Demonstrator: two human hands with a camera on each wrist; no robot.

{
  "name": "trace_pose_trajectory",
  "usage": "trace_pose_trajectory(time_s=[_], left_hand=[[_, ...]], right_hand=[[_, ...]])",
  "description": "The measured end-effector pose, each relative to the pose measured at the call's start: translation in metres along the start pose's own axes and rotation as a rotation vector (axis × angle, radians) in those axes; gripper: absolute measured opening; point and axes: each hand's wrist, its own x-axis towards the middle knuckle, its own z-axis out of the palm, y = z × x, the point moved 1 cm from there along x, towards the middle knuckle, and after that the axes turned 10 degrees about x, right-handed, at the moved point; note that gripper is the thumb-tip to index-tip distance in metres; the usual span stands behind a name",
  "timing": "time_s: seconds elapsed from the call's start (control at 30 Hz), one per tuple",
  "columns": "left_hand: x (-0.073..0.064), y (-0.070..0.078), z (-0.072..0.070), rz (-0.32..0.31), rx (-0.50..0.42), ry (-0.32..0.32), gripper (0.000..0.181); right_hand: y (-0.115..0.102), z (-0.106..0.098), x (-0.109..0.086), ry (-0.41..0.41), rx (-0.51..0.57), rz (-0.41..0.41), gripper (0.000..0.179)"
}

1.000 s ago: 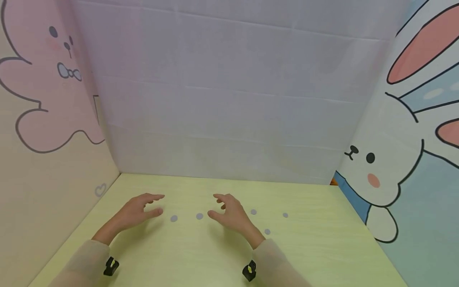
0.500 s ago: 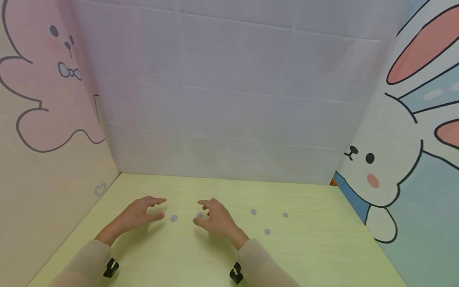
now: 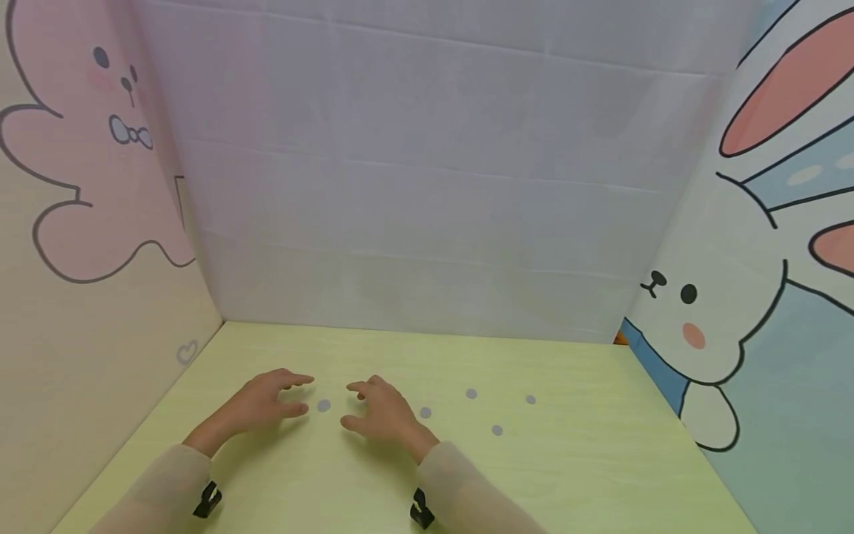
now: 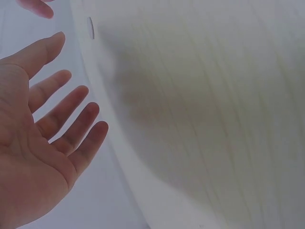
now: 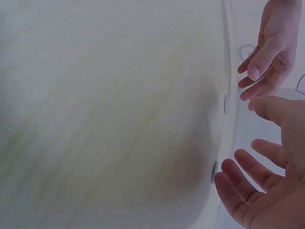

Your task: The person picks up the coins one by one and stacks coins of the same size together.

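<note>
Flanking 1 grey disc [image 3: 323,406]: left hand [image 3: 263,402], right hand [image 3: 385,412].

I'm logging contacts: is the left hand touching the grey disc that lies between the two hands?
Apart. The head view shows it: a strip of yellowish tabletop is visible between the left hand and the grey disc.

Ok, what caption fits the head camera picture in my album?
Left fingers and right fingers frame one gray disc on a yellow table, four more discs to the right.
</note>
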Motion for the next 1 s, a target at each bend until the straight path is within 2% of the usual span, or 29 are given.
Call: trace_pose_trajectory(time_s=[0.17, 0.4, 0.73, 1.0], left_hand=[[0.003, 0.0, 0.003, 0.014, 0.02, 0.003, 0.05], [0.004, -0.001, 0.008, 0.081, 0.044, 0.033, 0.045], [0.008, -0.004, 0.018, 0.046, 0.095, 0.058, 0.037], [0.008, 0.003, 0.021, 0.038, 0.128, 0.068, 0.03]], right_hand=[[-0.003, 0.009, 0.006, 0.001, -0.058, -0.004, 0.055], [-0.01, 0.017, 0.011, 0.002, -0.131, 0.002, 0.051], [-0.016, 0.024, 0.015, 0.008, -0.231, 0.031, 0.048], [-0.016, 0.031, 0.018, 0.024, -0.305, 0.032, 0.043]])
